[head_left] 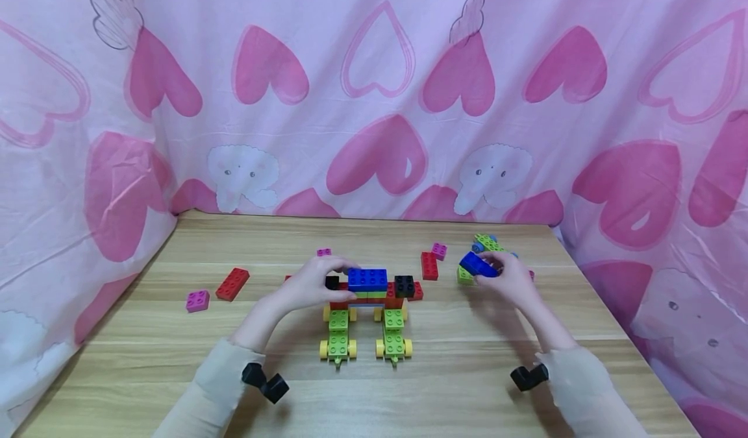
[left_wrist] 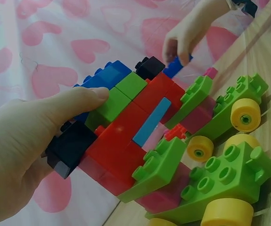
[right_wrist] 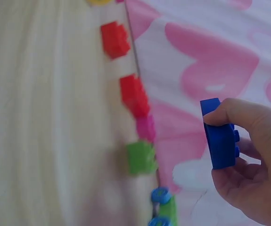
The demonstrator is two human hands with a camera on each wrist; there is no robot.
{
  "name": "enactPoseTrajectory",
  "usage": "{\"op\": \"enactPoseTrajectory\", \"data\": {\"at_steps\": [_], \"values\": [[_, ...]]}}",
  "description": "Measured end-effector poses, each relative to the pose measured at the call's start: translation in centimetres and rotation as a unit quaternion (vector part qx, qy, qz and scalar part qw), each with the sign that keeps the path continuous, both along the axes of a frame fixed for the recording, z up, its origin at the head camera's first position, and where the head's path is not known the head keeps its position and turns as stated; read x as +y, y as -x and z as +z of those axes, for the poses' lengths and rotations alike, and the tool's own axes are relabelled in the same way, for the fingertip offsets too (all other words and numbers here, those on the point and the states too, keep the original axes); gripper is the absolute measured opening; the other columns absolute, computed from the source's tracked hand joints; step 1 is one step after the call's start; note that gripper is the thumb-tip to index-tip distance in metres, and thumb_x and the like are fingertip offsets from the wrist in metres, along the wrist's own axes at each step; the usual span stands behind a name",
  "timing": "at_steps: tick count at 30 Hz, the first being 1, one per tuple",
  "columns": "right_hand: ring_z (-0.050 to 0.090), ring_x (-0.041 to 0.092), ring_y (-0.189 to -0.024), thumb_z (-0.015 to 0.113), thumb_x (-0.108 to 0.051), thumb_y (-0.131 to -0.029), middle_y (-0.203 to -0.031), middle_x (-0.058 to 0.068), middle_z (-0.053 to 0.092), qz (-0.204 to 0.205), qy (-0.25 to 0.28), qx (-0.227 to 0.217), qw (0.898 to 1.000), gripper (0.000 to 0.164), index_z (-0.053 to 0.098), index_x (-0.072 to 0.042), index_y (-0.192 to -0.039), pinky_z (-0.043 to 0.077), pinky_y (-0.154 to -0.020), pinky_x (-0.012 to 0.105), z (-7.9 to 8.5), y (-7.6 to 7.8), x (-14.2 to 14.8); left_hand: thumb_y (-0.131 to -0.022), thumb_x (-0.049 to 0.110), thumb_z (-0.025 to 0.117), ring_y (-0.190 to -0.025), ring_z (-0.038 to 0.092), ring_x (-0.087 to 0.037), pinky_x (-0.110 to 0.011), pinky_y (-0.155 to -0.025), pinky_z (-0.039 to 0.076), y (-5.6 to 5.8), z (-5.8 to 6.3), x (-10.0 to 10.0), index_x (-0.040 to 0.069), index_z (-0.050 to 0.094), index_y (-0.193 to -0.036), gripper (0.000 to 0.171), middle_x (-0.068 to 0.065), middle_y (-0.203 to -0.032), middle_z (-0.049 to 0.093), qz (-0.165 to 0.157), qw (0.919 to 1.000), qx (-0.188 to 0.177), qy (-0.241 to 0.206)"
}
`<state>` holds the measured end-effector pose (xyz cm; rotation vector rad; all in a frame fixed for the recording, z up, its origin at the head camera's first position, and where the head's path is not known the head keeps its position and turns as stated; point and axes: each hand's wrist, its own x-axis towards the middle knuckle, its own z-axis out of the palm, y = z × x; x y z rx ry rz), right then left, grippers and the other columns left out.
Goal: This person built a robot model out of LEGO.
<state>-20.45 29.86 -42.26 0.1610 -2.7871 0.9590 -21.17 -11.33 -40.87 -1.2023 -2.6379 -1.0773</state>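
Observation:
A toy brick build stands mid-table on two light-green wheeled bases [head_left: 394, 342] with yellow wheels. Red bricks [left_wrist: 121, 139] form its middle, with light-green bricks and a blue brick [head_left: 367, 279] on top and black bricks [head_left: 404, 286] at both sides. My left hand [head_left: 310, 283] grips the build's upper left part. Its thumb lies against the green and blue bricks in the left wrist view; the other fingers are hidden behind. Off to the right, my right hand [head_left: 507, 276] pinches a loose blue brick [right_wrist: 220, 136] between thumb and fingers, raised above the table.
Behind and right lie red bricks [head_left: 429, 266], a pink brick [head_left: 439, 251], a light-green brick [head_left: 465, 276] and a green base with blue wheels [head_left: 486, 242]. At left are another red brick [head_left: 232, 284] and pink brick [head_left: 197, 300]. A heart-patterned curtain [head_left: 374, 100] borders the table.

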Motion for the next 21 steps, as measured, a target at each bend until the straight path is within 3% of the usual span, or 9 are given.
{"op": "enactPoseTrajectory", "data": {"at_steps": [7,14,21], "values": [[0.064,0.033,-0.090,0.078,-0.010,-0.077,-0.105,0.022,0.068,0.047,0.020,0.053,0.997,0.044,0.066,0.001,-0.118,0.055,-0.073,0.038,2.3,0.7,-3.4,-0.081,0.022,0.080,-0.104,0.064,-0.025,-0.045,-0.091,0.054,0.1,0.2,-0.4,0.006,0.066,-0.123,0.046,-0.008,-0.116,0.070,-0.012,0.9999,0.003,-0.010],[0.060,0.030,-0.095,0.078,-0.008,-0.078,-0.105,0.017,0.065,0.091,0.047,0.060,0.993,0.044,0.066,0.000,-0.119,0.055,-0.083,0.046,4.0,0.5,-7.2,-0.085,0.020,0.077,-0.109,0.064,-0.024,-0.045,-0.096,0.053,0.2,0.9,-0.8,0.005,0.064,-0.124,0.044,-0.008,-0.119,0.070,-0.007,0.9998,0.007,-0.020],[0.061,0.028,-0.094,0.079,-0.008,-0.076,-0.104,0.014,0.066,0.135,0.050,0.087,0.986,0.040,0.069,-0.002,-0.115,0.056,-0.082,0.045,5.0,0.5,-10.4,-0.089,0.018,0.072,-0.112,0.065,-0.026,-0.045,-0.095,0.054,0.3,1.6,-0.4,0.004,0.064,-0.125,0.040,-0.012,-0.120,0.069,0.006,0.9991,0.013,-0.040]]}}
